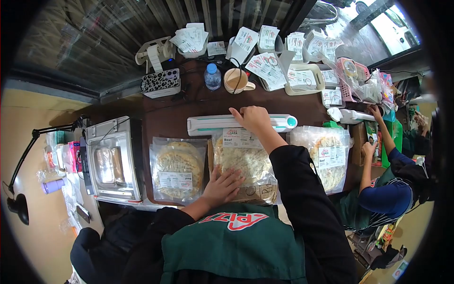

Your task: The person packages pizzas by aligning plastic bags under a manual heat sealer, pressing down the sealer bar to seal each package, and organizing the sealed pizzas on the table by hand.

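A half-curled right hand [253,118], grip unclear, is pressing the white bag sealer [204,125]; a flat, empty left hand [223,184] is steadying the central "Beef" pizza bag [247,162], apparently mid-seal. Left-side pizza bag [178,162] and right-side pizza bag [326,142] are flanking it, seals indiscernible.

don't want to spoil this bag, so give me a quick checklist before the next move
1. Left hand steadying the middle pizza bag: ok, spread on it.
2. Right hand on the white device: ok, resting on top.
3. Bag's top edge inside the device: cannot tell, hidden there.
4. Label facing up: ok, "Beef" shows.
5. Mug and bottle apart from the device: ok, both stand beyond it.
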`<state>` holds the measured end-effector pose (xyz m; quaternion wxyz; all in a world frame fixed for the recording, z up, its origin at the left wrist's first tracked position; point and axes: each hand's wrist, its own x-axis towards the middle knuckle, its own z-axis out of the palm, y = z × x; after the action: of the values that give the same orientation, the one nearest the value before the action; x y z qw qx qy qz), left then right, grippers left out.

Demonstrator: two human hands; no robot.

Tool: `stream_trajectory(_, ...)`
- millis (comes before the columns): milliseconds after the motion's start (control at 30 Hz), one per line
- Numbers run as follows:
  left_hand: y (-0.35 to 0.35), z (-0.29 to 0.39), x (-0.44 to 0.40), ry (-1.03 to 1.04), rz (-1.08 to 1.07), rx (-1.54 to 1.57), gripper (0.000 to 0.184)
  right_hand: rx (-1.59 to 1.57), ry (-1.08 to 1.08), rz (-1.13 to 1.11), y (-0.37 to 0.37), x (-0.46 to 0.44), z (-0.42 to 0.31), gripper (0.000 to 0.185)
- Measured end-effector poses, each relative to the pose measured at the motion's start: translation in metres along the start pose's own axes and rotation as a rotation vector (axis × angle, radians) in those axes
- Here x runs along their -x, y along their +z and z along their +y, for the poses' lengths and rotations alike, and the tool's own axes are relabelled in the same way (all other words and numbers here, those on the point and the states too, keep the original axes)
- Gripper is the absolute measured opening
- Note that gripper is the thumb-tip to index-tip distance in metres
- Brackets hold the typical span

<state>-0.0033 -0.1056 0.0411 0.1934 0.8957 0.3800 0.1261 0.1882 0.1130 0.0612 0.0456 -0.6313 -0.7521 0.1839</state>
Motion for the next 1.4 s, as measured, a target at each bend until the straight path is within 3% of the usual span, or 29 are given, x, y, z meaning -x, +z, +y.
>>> stream_trajectory(1400, 0.0013, 0.0002, -0.0012, 0.015, 0.028, 0.036, 0.046, 0.031, 0.023, 0.097, 0.0045, 0.0045, 0.0007, 0.07)
